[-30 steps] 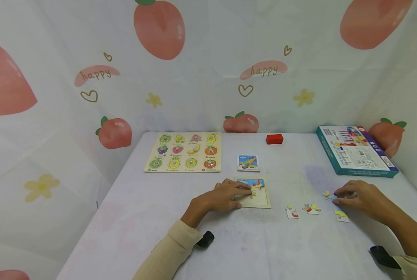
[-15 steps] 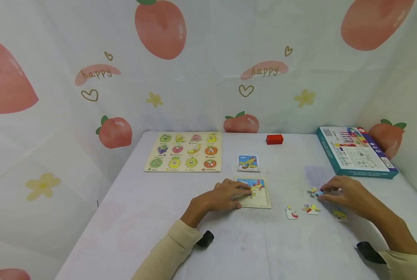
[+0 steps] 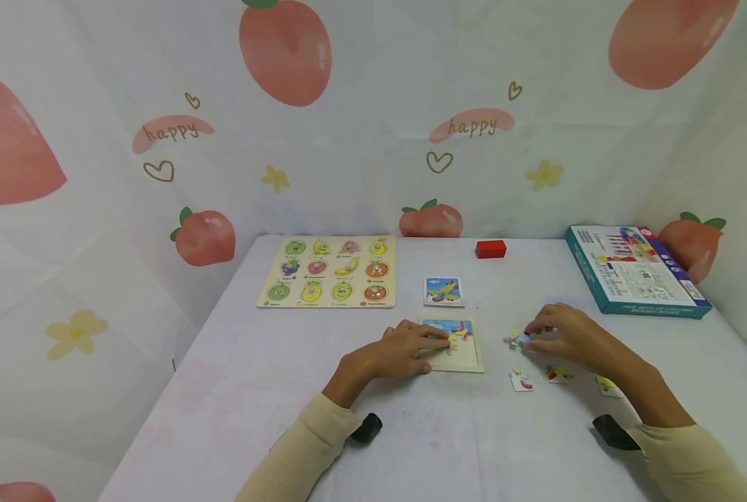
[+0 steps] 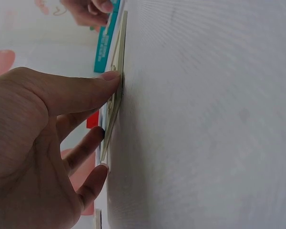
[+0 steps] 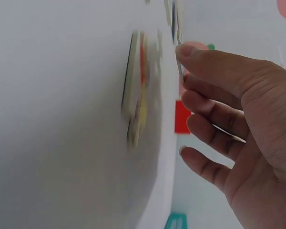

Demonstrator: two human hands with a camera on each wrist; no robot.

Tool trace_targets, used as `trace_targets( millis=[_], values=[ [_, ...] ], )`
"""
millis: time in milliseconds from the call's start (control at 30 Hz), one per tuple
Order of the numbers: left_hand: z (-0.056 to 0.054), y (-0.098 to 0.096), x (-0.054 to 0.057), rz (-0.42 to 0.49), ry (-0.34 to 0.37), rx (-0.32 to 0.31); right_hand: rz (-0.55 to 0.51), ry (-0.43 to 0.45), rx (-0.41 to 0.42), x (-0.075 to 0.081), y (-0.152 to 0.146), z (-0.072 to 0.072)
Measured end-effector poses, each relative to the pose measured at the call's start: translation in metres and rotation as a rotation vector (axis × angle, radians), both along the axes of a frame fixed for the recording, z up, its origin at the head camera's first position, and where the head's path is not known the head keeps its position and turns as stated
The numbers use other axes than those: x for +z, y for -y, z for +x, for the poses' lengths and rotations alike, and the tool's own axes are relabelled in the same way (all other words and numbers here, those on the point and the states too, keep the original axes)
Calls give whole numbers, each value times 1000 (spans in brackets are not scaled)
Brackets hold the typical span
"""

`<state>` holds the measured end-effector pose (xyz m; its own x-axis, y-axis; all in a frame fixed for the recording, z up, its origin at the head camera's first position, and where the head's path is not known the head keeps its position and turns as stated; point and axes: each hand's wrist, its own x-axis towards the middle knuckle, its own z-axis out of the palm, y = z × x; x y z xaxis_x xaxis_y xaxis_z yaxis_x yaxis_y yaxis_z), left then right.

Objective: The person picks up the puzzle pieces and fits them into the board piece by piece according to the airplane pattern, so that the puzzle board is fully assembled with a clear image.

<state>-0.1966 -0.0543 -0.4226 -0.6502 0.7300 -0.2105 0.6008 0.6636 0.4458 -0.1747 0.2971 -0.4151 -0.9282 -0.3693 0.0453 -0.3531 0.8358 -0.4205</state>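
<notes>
My left hand rests on the left part of a small wooden puzzle tray. Its fingers lie over the tray and its thumb touches the edge. Along the tray's top, blue and red picture pieces are set in; bare wood shows below. My right hand pinches a blue and yellow jigsaw piece between thumb and fingers, just right of the tray. Nearer me lie three loose jigsaw pieces: one with a red curve, a red-and-yellow one and a yellow one.
Behind the tray lies a square airplane picture. A fruit puzzle board is at the back left. A red block stands by the back edge, and a flat teal box lies at the back right.
My right hand has carried the pinched jigsaw piece leftward across the table, close to the tray. The left hand has stayed in place on the tray.
</notes>
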Motion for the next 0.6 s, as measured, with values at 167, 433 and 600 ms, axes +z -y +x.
trace_targets(
  millis=[167,433,600],
  values=[
    [0,0,0,3,9,4,-6,1,31,3,18,-7],
    [0,0,1,1,2,-3,-15,56,57,5,44,-17],
    [0,0,1,0,5,-5,-25,64,94,3,58,-22]
  ],
)
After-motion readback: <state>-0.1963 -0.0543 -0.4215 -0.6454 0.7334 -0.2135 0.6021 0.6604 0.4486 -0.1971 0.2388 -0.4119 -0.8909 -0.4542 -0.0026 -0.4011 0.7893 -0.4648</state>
